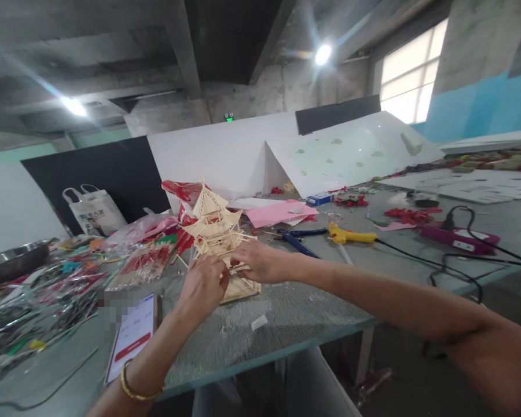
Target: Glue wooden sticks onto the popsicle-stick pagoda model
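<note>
Both lower sides of stick pagoda [214,225] were flanked | left hand [205,282] curled, right hand [255,262] bent-fingered | pinch: could not tell | light, even pressure seemed safest

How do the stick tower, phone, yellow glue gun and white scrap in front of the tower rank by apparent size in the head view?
1. Stick tower
2. Phone, helped by nearness
3. Yellow glue gun
4. White scrap

Your left hand [204,284] hides part of the stick pagoda [216,233]; left of it, a metal basin [17,262] is cut off
</note>
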Action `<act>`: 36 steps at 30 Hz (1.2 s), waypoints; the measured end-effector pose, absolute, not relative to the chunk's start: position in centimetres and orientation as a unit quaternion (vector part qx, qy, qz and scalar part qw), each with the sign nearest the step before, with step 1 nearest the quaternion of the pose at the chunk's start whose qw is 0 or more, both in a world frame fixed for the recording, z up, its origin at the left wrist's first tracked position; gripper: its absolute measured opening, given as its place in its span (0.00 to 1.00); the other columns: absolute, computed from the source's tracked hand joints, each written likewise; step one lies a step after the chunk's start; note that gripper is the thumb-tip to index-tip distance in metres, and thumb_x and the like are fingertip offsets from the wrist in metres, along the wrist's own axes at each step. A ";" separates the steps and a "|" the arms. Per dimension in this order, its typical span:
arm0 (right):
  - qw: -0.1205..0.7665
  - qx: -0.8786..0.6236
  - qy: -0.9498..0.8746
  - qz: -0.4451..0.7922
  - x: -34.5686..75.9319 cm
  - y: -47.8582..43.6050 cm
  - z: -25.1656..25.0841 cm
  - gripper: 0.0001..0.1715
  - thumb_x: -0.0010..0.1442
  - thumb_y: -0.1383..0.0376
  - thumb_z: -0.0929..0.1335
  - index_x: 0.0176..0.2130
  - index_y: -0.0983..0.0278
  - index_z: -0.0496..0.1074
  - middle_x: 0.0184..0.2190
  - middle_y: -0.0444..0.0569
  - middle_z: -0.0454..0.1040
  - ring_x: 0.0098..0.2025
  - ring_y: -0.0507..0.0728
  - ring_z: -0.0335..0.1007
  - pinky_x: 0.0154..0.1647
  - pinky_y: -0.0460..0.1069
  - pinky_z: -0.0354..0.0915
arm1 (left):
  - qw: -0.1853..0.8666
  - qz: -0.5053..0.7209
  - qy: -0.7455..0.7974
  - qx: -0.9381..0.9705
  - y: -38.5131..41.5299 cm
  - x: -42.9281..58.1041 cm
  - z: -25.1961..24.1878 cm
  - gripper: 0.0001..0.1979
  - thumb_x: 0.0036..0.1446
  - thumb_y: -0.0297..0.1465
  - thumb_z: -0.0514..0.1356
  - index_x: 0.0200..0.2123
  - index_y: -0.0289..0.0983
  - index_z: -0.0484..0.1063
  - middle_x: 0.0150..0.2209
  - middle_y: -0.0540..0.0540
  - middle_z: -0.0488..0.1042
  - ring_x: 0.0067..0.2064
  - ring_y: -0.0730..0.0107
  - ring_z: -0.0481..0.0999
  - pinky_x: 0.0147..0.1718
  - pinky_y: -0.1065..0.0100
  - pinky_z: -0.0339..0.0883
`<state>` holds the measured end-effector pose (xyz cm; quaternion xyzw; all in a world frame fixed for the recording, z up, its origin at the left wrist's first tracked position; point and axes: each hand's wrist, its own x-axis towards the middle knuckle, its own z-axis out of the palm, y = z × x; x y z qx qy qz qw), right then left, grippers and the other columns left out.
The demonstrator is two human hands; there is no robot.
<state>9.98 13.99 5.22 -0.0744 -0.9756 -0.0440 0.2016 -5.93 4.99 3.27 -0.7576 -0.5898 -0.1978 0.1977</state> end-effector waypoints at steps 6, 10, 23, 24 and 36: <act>0.168 -0.116 -0.979 -0.009 9.5 14.7 4.9 0.07 0.53 0.68 0.67 0.34 0.69 0.70 0.33 0.53 0.72 0.37 0.56 0.66 0.37 0.48 0.59 | 0.224 -0.178 -0.594 -0.752 4.9 -5.6 3.1 0.06 0.52 0.25 0.54 0.26 0.38 0.70 0.31 0.46 0.73 0.37 0.63 0.69 0.37 0.63 0.59; 0.180 -0.107 -0.978 -0.011 9.3 14.5 4.8 0.07 0.52 0.71 0.66 0.35 0.69 0.69 0.33 0.51 0.72 0.36 0.55 0.66 0.37 0.47 0.58 | 0.224 -0.200 -0.588 -0.751 4.7 -5.6 2.7 0.07 0.53 0.25 0.53 0.28 0.38 0.69 0.32 0.46 0.73 0.38 0.63 0.69 0.38 0.63 0.59; 0.198 -0.082 -0.972 -0.099 9.6 13.9 3.9 0.06 0.57 0.70 0.63 0.32 0.69 0.69 0.31 0.53 0.71 0.36 0.56 0.65 0.39 0.50 0.60 | 0.209 -0.241 -0.573 -0.755 4.9 -5.9 1.9 0.05 0.53 0.24 0.53 0.29 0.38 0.66 0.32 0.46 0.72 0.38 0.64 0.69 0.39 0.62 0.60; 0.194 -0.080 -0.972 -0.100 9.5 13.9 3.9 0.06 0.57 0.70 0.63 0.32 0.70 0.69 0.31 0.53 0.70 0.36 0.56 0.65 0.39 0.50 0.60 | 0.207 -0.244 -0.571 -0.756 4.9 -5.9 1.8 0.05 0.53 0.23 0.53 0.29 0.38 0.66 0.32 0.47 0.72 0.38 0.64 0.69 0.39 0.62 0.60; 0.190 -0.075 -0.976 -0.073 9.3 14.4 3.6 0.06 0.57 0.72 0.62 0.32 0.70 0.69 0.30 0.53 0.70 0.34 0.55 0.64 0.36 0.48 0.59 | 0.186 -0.258 -0.568 -0.759 5.3 -6.5 1.5 0.05 0.52 0.23 0.54 0.30 0.38 0.67 0.31 0.47 0.73 0.37 0.64 0.70 0.38 0.62 0.61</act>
